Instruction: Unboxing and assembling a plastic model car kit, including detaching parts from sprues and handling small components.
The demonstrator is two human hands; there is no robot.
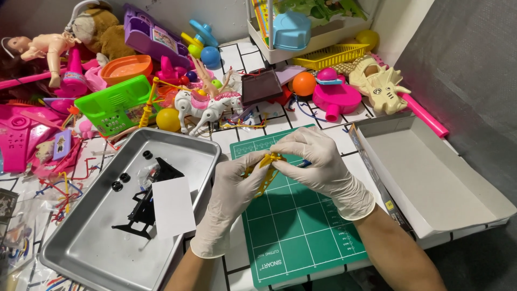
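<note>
Gloved hands pinch a small yellow plastic frame piece (267,161).
Left hand (231,196) and right hand (318,161) both closed on it, fingers hiding most; green cutting mat (296,226) at 6 o'clock.

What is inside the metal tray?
The tray holds three small black wheels, black plastic parts and a white card. The card covers part of the black pieces, so their full shape is hidden.

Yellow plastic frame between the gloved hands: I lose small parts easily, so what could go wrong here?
A piece snapped off the yellow frame could spring from the left hand and right hand into the toy pile. The loose black wheels might roll if the metal tray gets bumped.
</note>
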